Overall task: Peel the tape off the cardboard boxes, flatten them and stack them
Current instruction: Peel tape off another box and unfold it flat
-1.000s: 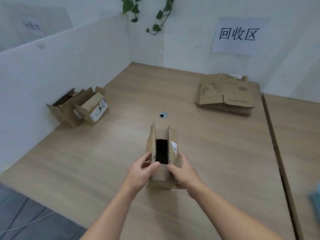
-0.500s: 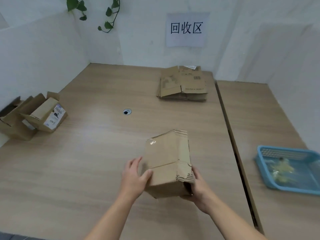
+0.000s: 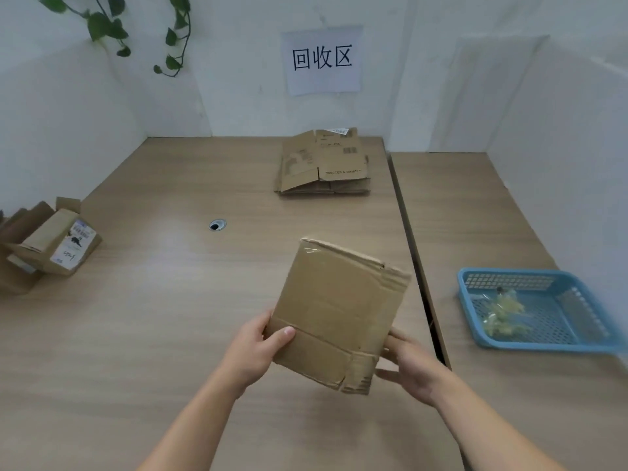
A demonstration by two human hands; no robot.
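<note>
I hold a flattened brown cardboard box above the wooden table, tilted, with clear tape still shining near its far edge. My left hand grips its near left corner, thumb on top. My right hand holds the near right edge, fingers partly hidden under the cardboard. A stack of flattened boxes lies at the back of the table under a paper sign. Unflattened open boxes sit at the far left edge.
A blue plastic basket with crumpled tape inside stands on the adjoining table to the right, past a narrow gap. A cable hole is in the tabletop. White partition walls enclose the left, back and right sides.
The box went from standing open-ended in my hands to folded flat and lifted toward the right. My view has swung right, bringing the blue basket into sight.
</note>
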